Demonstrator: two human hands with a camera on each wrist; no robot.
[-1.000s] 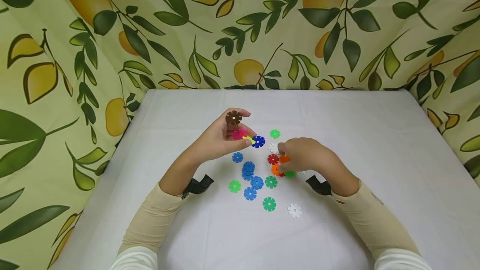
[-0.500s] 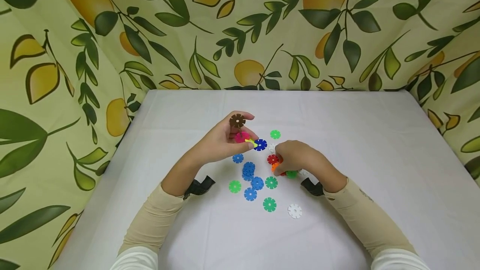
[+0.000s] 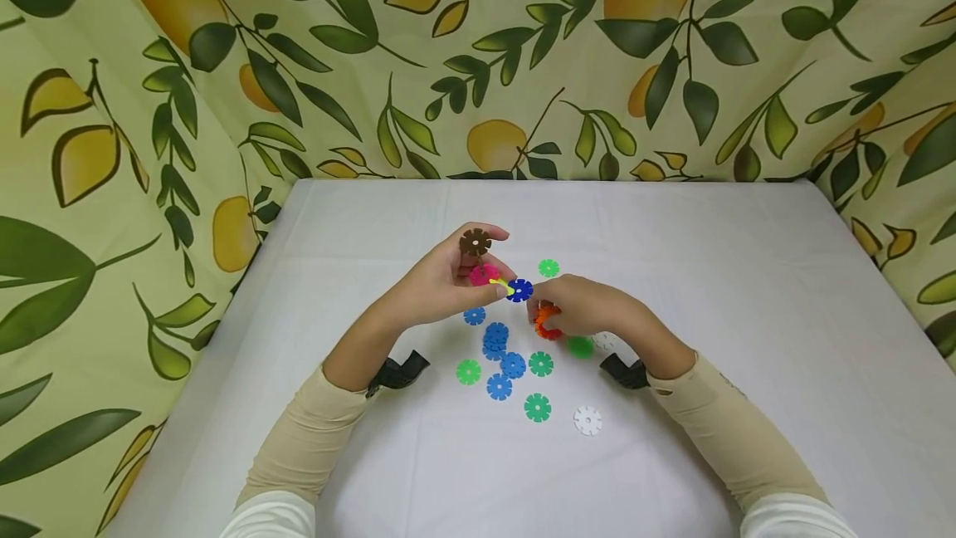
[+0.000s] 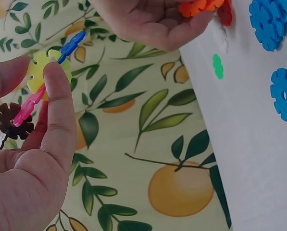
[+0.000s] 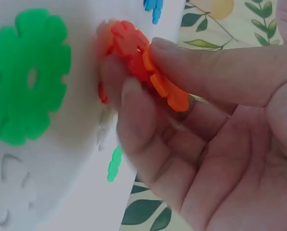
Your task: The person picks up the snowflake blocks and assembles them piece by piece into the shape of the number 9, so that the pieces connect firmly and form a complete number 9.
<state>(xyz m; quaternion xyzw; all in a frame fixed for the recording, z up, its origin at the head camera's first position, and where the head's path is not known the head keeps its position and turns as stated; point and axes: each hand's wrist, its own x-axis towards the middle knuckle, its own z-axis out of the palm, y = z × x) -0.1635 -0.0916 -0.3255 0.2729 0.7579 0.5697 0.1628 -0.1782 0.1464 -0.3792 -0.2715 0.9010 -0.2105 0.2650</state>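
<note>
My left hand (image 3: 436,285) pinches a chain of slotted plastic discs between thumb and fingers, above the table. In it a brown disc (image 3: 475,242) joins a pink disc (image 3: 484,275), then a yellow disc (image 4: 36,72) under the fingertips, then a dark blue disc (image 3: 519,291) sticking out to the right. My right hand (image 3: 593,305) pinches an orange slotted disc (image 5: 174,96) between thumb and fingers. Red discs (image 5: 129,38) lie right against it; whether they are gripped too, I cannot tell. The fingertips are partly blurred in the right wrist view.
Several blue discs (image 3: 495,337) lie loose or overlapping in front of my hands. Green discs (image 3: 537,408) are scattered around them, and a white disc (image 3: 587,420) lies nearest me. A patterned cloth (image 3: 493,65) hangs behind the white table (image 3: 358,222).
My right hand has moved left and brought the orange disc off its earlier spot, uncovering more of a green disc. My left hand with its chain has shifted slightly right and nearer.
</note>
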